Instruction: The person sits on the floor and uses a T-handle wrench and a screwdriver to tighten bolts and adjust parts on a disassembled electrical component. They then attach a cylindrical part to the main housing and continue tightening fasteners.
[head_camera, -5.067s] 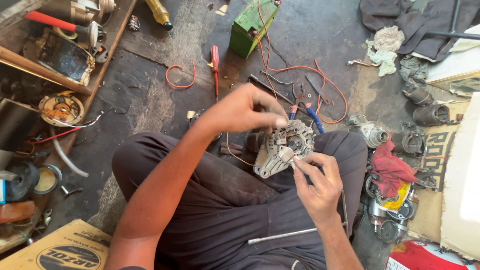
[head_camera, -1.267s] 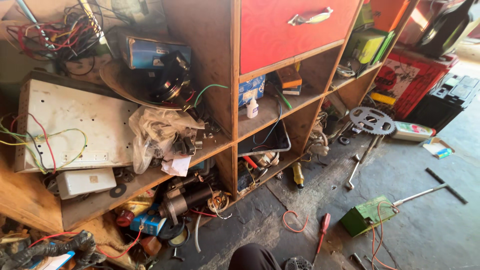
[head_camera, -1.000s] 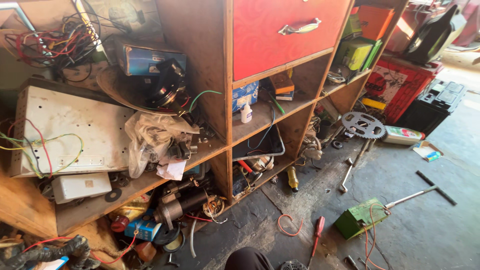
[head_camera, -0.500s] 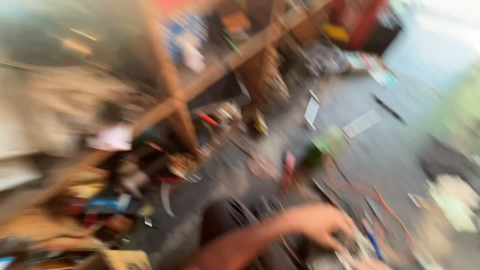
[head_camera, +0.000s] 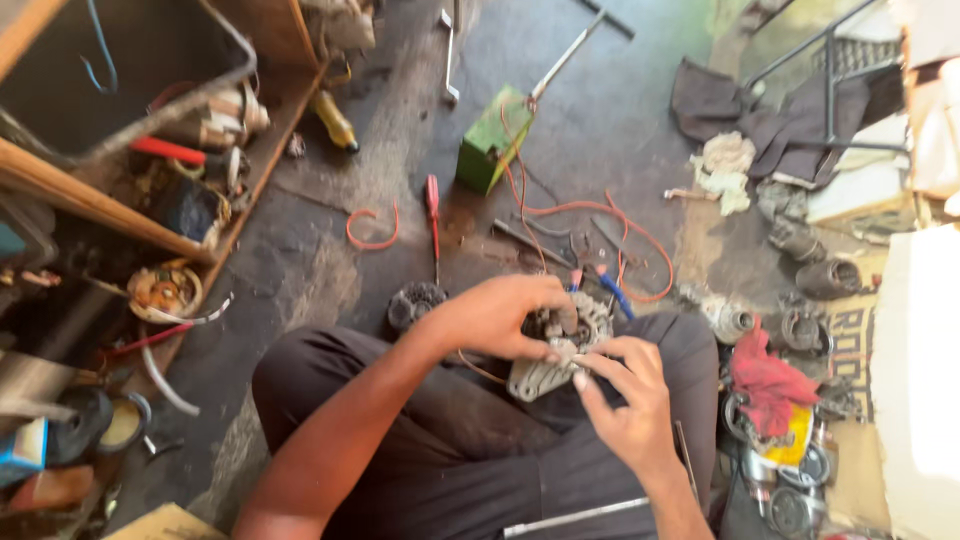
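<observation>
I sit on the floor with a grey metal alternator (head_camera: 560, 362) resting on my lap. My left hand (head_camera: 497, 316) wraps over its top and grips it. My right hand (head_camera: 625, 395) is at its lower right edge, thumb and fingertips pinched against the housing. Whether a small part sits between those fingers is hidden. My dark trousers (head_camera: 470, 450) lie under the alternator.
On the dark floor ahead lie a red screwdriver (head_camera: 433, 205), a green box (head_camera: 490, 150) with orange wires (head_camera: 590, 215), and a round black part (head_camera: 413, 303). A cluttered wooden shelf (head_camera: 130, 215) stands left. Metal parts and a red rag (head_camera: 768, 375) sit right.
The view swung from the wooden shelves at the left back down to my lap. Both hands are again on the alternator, as they were five seconds ago.
</observation>
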